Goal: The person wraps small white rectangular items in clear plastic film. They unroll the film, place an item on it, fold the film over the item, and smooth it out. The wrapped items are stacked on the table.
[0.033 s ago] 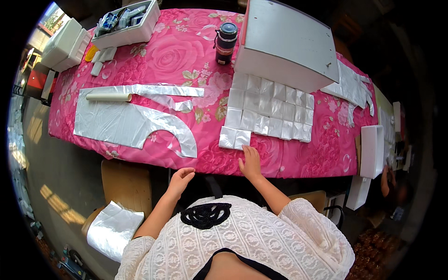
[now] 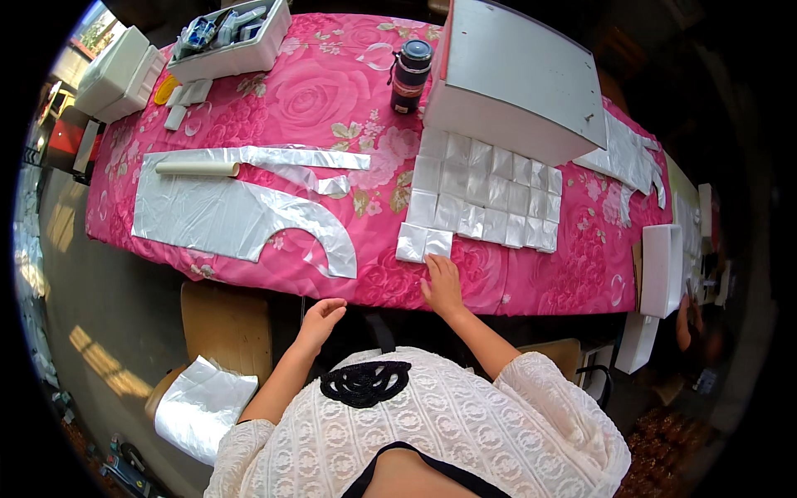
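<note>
Folded silvery plastic packets (image 2: 486,187) lie in overlapping rows on the pink flowered tablecloth (image 2: 320,95). Two of them form a short front row at the left, and the fingertips of my right hand (image 2: 443,286) rest at the near edge of the right-hand packet (image 2: 438,243). That hand is open, palm down, fingers stretched forward. My left hand (image 2: 320,325) hovers just off the table's front edge, loosely open and holding nothing. Left of the packets, a large cut sheet of silvery plastic film (image 2: 199,212) lies flat, with a pale roller tube (image 2: 198,168) on it.
Behind the packets stands a big white box (image 2: 519,79), with a dark flask (image 2: 410,76) beside it. A white foam bin (image 2: 237,50) holds blue packages at the back left. More film (image 2: 627,153) lies to the right. Folded film (image 2: 203,407) rests on a chair by my left arm.
My right fingertips have slid slightly left along the near edge of the front packet. The view has shifted a little; my left hand has stayed in place.
</note>
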### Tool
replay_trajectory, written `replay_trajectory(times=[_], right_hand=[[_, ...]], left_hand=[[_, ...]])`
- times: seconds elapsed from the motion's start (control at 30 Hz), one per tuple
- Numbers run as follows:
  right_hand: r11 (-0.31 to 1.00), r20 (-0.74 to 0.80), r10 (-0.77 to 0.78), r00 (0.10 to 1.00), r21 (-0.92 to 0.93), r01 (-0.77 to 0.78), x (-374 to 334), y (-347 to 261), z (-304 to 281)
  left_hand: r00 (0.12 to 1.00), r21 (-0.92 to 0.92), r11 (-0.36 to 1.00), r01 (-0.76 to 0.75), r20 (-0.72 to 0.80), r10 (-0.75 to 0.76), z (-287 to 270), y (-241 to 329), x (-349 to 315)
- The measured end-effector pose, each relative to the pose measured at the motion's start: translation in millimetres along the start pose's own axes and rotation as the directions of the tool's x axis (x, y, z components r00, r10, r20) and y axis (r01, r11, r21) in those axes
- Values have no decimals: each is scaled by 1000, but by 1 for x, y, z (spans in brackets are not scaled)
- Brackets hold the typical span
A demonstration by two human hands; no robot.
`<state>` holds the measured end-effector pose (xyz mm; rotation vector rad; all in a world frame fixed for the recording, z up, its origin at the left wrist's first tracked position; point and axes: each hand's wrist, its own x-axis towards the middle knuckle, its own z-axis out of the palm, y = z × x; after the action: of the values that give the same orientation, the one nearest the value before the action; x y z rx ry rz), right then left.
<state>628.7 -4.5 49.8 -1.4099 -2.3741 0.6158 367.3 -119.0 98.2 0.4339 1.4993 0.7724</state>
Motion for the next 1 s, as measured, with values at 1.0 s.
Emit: replay_trajectory(times=[1.0], right_hand=[[379, 270, 442, 855, -920, 95, 80, -47, 128]], left_hand=[[994, 37, 994, 102, -30, -101, -175, -17, -6]])
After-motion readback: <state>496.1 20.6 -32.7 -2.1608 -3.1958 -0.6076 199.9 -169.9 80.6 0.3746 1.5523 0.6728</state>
